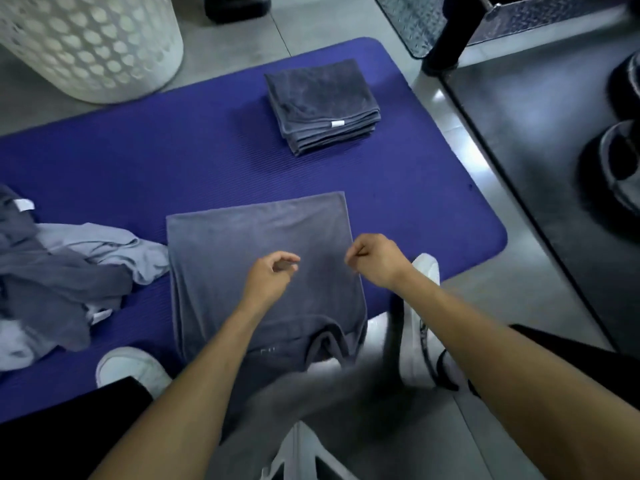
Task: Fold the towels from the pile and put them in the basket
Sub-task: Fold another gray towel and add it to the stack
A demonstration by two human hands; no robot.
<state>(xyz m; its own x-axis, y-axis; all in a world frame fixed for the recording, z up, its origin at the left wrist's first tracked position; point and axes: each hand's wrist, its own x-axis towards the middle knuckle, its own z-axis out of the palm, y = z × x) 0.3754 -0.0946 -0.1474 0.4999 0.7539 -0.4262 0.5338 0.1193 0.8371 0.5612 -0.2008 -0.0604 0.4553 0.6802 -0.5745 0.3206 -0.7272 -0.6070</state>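
Gray towel (pixel 263 271) lies half-folded at the mat's (pixel 207 168) near edge. Both hands hover over it, left hand (pixel 273 275) loosely curled, right hand (pixel 374 259) clenched, neither grasping anything. Risk: bunched near end folds crooked.

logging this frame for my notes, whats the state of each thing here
towel in front: spread flat on the mat, partly folded, near end bunched
folded towels: neat stack on the mat, not in the basket
towel pile: crumpled, unfolded, at the left
basket: upright on the floor, inside hidden
mat: laid flat on the floor
left hand: above the towel, fingers loosely curled, holding nothing
right hand: curled at the towel's right edge, grip unclear
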